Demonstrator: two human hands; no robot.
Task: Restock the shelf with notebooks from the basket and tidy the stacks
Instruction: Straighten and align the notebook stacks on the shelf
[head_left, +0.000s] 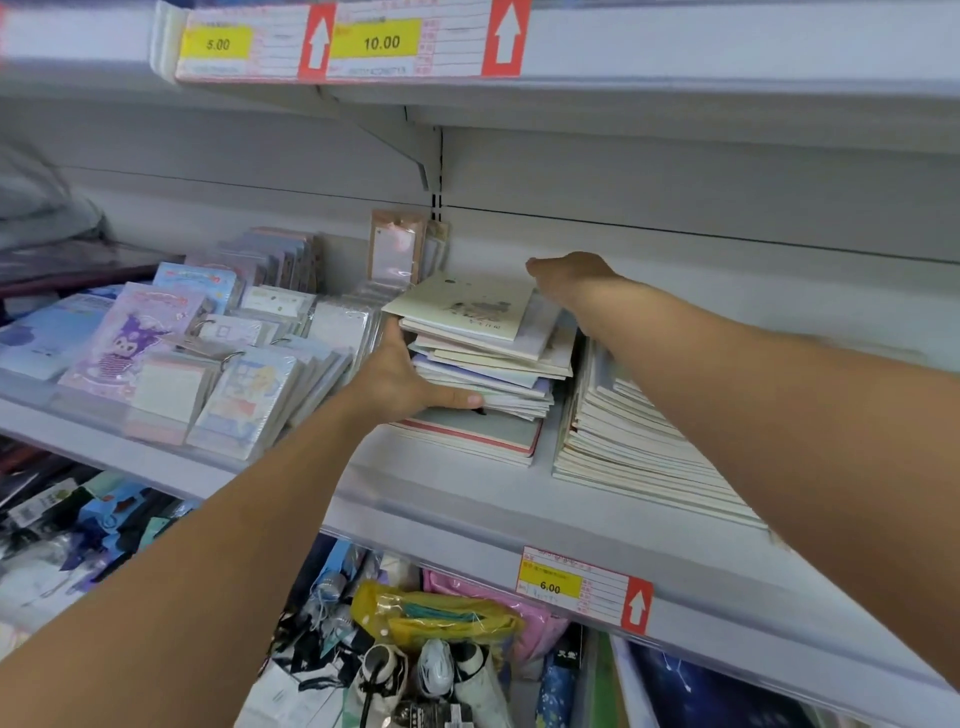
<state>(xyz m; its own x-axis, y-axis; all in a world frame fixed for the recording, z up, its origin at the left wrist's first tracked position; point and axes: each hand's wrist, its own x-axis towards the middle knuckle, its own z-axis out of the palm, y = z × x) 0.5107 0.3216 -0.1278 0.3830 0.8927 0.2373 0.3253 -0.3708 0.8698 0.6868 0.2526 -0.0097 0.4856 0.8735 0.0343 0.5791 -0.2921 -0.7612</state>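
An untidy stack of thin notebooks (488, 358) sits on the white shelf (467, 499), its covers skewed at different angles. My left hand (400, 379) presses against the stack's left side, thumb lying along its lower front edge. My right hand (566, 280) reaches over the back right corner of the stack, fingers hidden behind the top notebook (462, 304). A second, neater pile of white-edged notebooks (634, 436) lies to the right, partly under my right forearm. No basket is in view.
Small ring-bound notepads with cartoon covers (171, 358) fill the shelf's left part. Packaged card holders (397, 249) stand at the back. A price label reading 6.00 (576, 584) hangs on the shelf edge. The shelf below holds bags and pouches (431, 623).
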